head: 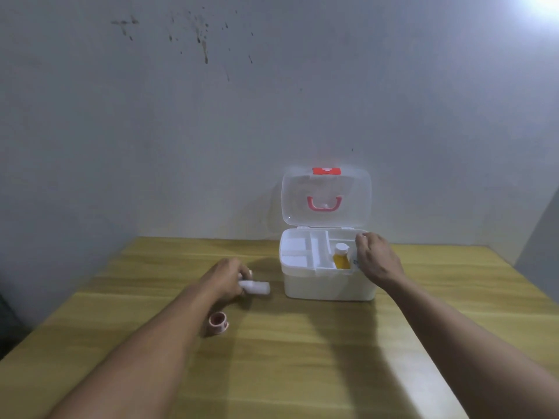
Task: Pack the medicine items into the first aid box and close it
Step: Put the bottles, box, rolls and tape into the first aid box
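1. First aid box [328,282] sits on the far right part of the wooden table [302,358], close to the grey wall [211,131]; it is white plastic with its clear lid [326,198] standing upright and open.
2. Writing is scarce: the red latch [326,171] at the lid's top edge carries a white cross, and a scrap of blue print shows by the right hand, too blurred to read.
3. A pink handle [324,205] shows through the lid, and a white divided tray [305,252] fills the top of the box.
4. In the tray's right compartment lies a yellow bottle [341,257] with a white cap.
5. The right hand [376,261] reaches over the right end of the tray with its fingers curled; I cannot tell whether they hold anything.
6. The left hand [230,276] is left of the box, fingers wrapped round a small white bottle [255,287] lying on its side at the table surface.
7. Nearer, just beside the left forearm, a pink tape roll [217,323] rests on the table, apart from the box.
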Action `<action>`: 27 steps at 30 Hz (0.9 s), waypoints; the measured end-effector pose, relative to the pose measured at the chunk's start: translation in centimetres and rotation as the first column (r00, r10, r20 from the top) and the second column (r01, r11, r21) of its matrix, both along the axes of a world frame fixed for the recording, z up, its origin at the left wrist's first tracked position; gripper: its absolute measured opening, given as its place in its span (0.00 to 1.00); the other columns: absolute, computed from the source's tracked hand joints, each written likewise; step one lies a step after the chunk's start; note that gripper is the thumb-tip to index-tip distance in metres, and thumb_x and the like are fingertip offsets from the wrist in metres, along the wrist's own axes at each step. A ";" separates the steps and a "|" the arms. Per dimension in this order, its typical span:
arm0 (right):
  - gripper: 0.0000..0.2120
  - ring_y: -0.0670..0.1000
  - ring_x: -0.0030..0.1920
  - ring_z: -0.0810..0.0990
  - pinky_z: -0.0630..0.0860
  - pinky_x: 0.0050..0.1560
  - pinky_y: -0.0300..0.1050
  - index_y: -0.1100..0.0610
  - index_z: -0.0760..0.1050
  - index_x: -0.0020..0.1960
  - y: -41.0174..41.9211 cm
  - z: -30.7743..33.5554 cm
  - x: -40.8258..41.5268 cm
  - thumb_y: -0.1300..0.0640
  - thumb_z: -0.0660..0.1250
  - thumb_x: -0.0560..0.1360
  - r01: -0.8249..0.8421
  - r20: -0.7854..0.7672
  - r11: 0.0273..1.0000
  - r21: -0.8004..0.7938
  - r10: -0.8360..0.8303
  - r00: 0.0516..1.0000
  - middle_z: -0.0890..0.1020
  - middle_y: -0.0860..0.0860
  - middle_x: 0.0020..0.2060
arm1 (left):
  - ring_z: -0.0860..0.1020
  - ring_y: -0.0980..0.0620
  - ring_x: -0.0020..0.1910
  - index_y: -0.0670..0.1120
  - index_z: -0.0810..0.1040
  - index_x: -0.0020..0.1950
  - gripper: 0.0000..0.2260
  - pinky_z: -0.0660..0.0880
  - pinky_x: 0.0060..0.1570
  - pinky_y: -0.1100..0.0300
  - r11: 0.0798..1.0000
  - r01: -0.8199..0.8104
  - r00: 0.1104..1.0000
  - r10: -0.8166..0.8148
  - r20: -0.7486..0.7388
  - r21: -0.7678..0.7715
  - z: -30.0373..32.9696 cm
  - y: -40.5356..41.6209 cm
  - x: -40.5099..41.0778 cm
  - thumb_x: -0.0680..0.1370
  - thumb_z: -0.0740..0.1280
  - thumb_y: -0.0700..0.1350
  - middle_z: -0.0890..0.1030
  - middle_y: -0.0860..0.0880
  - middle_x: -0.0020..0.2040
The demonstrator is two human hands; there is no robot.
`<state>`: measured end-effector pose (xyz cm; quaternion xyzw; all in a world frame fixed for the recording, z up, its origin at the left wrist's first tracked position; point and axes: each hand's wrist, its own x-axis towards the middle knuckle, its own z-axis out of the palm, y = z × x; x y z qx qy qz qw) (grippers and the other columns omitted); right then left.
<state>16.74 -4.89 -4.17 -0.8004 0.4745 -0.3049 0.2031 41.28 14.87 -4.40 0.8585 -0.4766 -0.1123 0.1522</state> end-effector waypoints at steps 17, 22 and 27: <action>0.17 0.58 0.55 0.72 0.64 0.48 0.47 0.63 0.72 0.54 0.2 0.2 0.2 0.54 0.49 0.79 -0.004 -0.028 0.999 0.043 0.006 1.000 0.75 0.61 0.57 | 0.77 0.46 0.51 0.49 0.80 0.49 0.08 0.77 0.52 0.53 0.975 0.204 0.977 -0.198 0.074 -0.085 6.9 -8.8 -5.9 0.72 0.70 0.39 0.80 0.47 0.55; 0.18 0.59 0.55 0.72 0.65 0.48 0.48 0.62 0.73 0.54 0.4 0.3 0.1 0.53 0.48 0.80 -0.001 0.004 0.999 0.038 0.001 1.000 0.75 0.61 0.56 | 0.65 0.45 0.72 0.52 0.80 0.53 0.12 0.61 0.71 0.43 0.965 0.263 0.934 -0.250 0.255 -0.018 6.7 -9.7 -5.9 0.75 0.65 0.37 0.69 0.48 0.71; 0.19 0.58 0.55 0.73 0.66 0.49 0.48 0.61 0.73 0.57 0.4 0.2 0.1 0.51 0.48 0.80 0.003 0.009 1.000 0.023 -0.003 1.000 0.75 0.59 0.59 | 0.50 0.50 0.79 0.53 0.77 0.65 0.22 0.53 0.75 0.42 0.941 0.312 0.948 -0.298 0.113 -0.130 6.5 -10.3 -7.0 0.76 0.63 0.31 0.60 0.51 0.78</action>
